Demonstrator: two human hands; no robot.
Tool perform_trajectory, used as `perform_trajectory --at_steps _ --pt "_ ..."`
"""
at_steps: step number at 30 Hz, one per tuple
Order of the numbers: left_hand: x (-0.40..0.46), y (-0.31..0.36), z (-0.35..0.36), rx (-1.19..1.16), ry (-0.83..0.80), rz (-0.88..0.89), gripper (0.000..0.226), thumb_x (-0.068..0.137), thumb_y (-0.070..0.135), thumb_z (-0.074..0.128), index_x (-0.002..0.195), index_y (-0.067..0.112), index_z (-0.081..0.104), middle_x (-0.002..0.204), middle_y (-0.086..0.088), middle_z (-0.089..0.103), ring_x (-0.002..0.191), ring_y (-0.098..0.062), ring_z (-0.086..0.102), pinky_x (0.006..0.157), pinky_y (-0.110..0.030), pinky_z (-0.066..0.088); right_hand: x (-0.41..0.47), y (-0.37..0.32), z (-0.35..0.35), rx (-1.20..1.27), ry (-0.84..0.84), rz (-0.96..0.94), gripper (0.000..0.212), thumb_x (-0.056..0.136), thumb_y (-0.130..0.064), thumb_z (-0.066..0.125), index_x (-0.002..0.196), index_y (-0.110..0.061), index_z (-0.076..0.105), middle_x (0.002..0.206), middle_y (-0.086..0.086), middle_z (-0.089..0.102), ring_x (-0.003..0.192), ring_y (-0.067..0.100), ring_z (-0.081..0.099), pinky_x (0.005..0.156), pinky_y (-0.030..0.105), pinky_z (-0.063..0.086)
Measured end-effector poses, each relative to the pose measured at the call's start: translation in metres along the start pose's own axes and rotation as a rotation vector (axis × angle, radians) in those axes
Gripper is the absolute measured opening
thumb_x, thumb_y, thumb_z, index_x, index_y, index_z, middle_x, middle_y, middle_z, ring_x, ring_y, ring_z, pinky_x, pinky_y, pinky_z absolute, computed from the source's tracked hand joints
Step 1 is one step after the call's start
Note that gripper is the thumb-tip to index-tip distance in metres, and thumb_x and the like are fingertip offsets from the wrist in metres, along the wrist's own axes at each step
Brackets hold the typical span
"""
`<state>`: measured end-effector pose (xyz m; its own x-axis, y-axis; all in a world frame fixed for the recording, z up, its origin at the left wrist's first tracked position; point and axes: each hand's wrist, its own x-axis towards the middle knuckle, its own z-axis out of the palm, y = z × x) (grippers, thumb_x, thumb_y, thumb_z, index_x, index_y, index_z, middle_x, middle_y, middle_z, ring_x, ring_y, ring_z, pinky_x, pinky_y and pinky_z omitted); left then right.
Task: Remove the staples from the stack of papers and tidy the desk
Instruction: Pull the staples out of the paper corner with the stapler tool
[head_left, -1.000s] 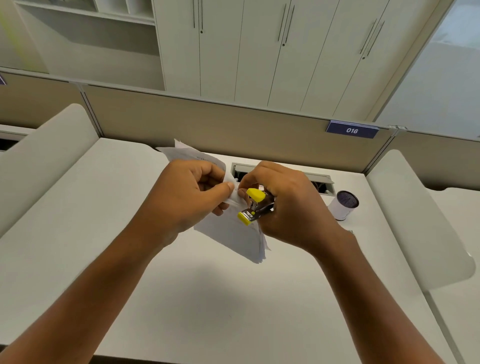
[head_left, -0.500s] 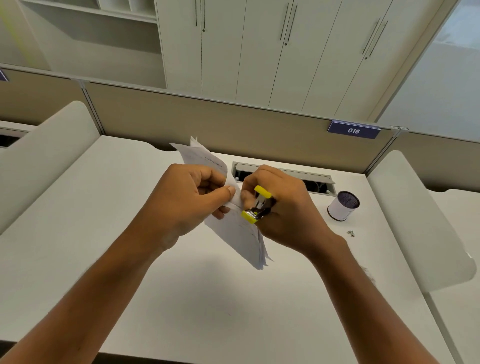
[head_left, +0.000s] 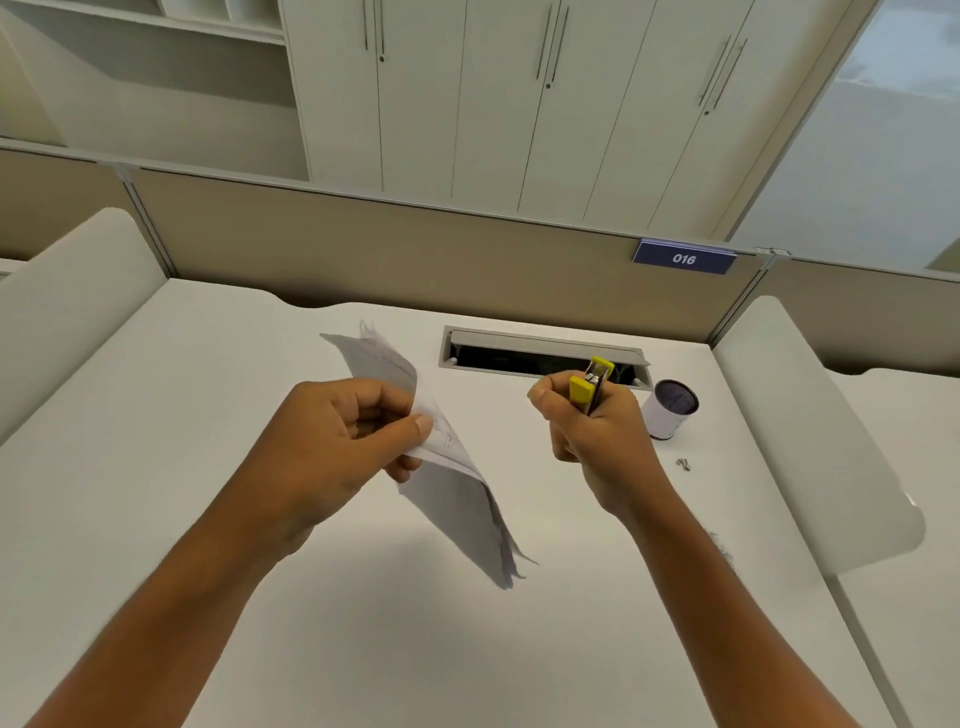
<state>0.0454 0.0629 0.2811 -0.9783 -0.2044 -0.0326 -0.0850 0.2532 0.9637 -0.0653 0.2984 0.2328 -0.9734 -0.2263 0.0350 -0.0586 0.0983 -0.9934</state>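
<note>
- The desk (head_left: 218, 519) in front of me was plain white, closed in by beige partition panels (head_left: 363, 249) at the back, with white curved dividers (head_left: 810, 431) at either side.
- Behind the partition stood pale cabinets (head_left: 493, 104) with long thin handles, and a blue label (head_left: 683, 257) reading 016 sat on the partition's top edge.
- A cable slot (head_left: 540, 356) was set into the desk near the back, its flap tilted open over a dark gap.
- Just right of the slot stood a small white cup (head_left: 669, 410) with a dark inside; near it, on the desk, lay a few loose staples (head_left: 683, 463).
- My left hand (head_left: 332, 447) pinched the stack of papers (head_left: 447, 467) between thumb and curled fingers, held above the desk.
- The sheets were white with faint print, tilted on a diagonal, their corners ragged and fanned apart at both ends.
- My right hand (head_left: 597, 431) was curled round the yellow staple remover (head_left: 589, 384), its metal end pointing up, well apart from the papers.
</note>
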Motion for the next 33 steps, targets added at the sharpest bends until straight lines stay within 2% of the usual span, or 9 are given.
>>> perform_trajectory --at_steps 3,9,14,16,19,21,24,27,33 --pt "-0.004 -0.012 0.006 -0.006 -0.017 -0.037 0.008 0.088 0.016 0.074 0.089 0.021 0.080 0.077 -0.005 0.079 0.064 -0.023 0.073 0.065 -0.024 0.061 0.018 0.040 -0.047 -0.077 0.072 0.135 0.018 0.096 -0.007 0.069 0.078 -0.007 0.068 0.053 0.003 0.039 0.044 0.015 0.031 0.044 0.024 0.030" --pt "0.000 -0.031 0.027 -0.031 -0.039 -0.118 0.017 0.085 0.011 0.076 0.077 0.025 0.081 0.073 -0.007 0.077 0.060 -0.023 0.071 0.060 -0.012 0.055 0.068 0.120 -0.162 -0.210 0.323 0.370 0.028 0.093 -0.005 0.069 0.069 -0.010 0.055 0.049 -0.002 0.038 0.046 0.018 0.029 0.044 0.024 0.027" --pt "0.009 -0.039 0.051 -0.015 -0.055 -0.176 0.016 0.083 0.013 0.077 0.080 0.028 0.081 0.076 -0.007 0.078 0.060 -0.024 0.072 0.062 -0.022 0.060 0.124 0.170 -0.237 -0.317 0.488 0.472 0.021 0.087 -0.009 0.070 0.071 -0.010 0.057 0.065 0.011 0.047 0.051 0.020 0.036 0.046 0.028 0.032" --pt "0.011 -0.040 0.058 -0.025 -0.049 -0.183 0.006 0.080 0.025 0.078 0.084 0.025 0.081 0.078 -0.009 0.079 0.059 -0.026 0.072 0.065 -0.028 0.062 0.145 0.181 -0.253 -0.354 0.507 0.491 0.022 0.086 -0.011 0.069 0.070 -0.012 0.054 0.066 0.010 0.048 0.051 0.020 0.036 0.046 0.028 0.033" --pt "0.019 -0.041 0.071 0.021 -0.050 -0.183 0.023 0.073 0.043 0.078 0.089 0.028 0.081 0.078 -0.008 0.079 0.059 -0.027 0.072 0.069 -0.038 0.064 0.174 0.193 -0.270 -0.451 0.505 0.486 0.029 0.087 -0.011 0.067 0.065 -0.013 0.048 0.061 0.008 0.044 0.048 0.020 0.035 0.046 0.028 0.032" --pt "0.023 -0.040 0.075 0.025 -0.084 -0.207 0.040 0.067 0.058 0.080 0.093 0.028 0.080 0.080 -0.007 0.079 0.061 -0.028 0.073 0.070 -0.043 0.063 0.188 0.200 -0.278 -0.508 0.486 0.478 0.033 0.089 -0.009 0.066 0.064 -0.013 0.045 0.060 0.007 0.044 0.048 0.021 0.036 0.045 0.027 0.033" --pt "0.028 -0.048 0.076 0.041 -0.115 -0.218 0.074 0.053 0.083 0.076 0.101 0.027 0.079 0.082 -0.007 0.079 0.062 -0.028 0.073 0.065 -0.035 0.063 0.204 0.208 -0.285 -0.584 0.458 0.479 0.035 0.088 -0.009 0.066 0.062 -0.013 0.044 0.064 0.008 0.045 0.052 0.023 0.037 0.047 0.027 0.033" --pt "0.032 -0.052 0.080 0.029 -0.119 -0.227 0.077 0.050 0.083 0.077 0.100 0.025 0.079 0.080 -0.008 0.079 0.060 -0.028 0.071 0.061 -0.029 0.062 0.216 0.215 -0.292 -0.629 0.435 0.489 0.030 0.086 -0.009 0.066 0.064 -0.013 0.045 0.067 0.007 0.047 0.052 0.022 0.039 0.048 0.027 0.034" --pt "0.034 -0.048 0.086 0.082 -0.133 -0.229 0.076 0.050 0.082 0.078 0.098 0.024 0.079 0.083 -0.008 0.080 0.061 -0.030 0.071 0.058 -0.029 0.062 0.225 0.223 -0.304 -0.617 0.461 0.447 0.030 0.082 -0.009 0.066 0.061 -0.013 0.046 0.063 0.005 0.042 0.060 0.022 0.038 0.051 0.029 0.030"
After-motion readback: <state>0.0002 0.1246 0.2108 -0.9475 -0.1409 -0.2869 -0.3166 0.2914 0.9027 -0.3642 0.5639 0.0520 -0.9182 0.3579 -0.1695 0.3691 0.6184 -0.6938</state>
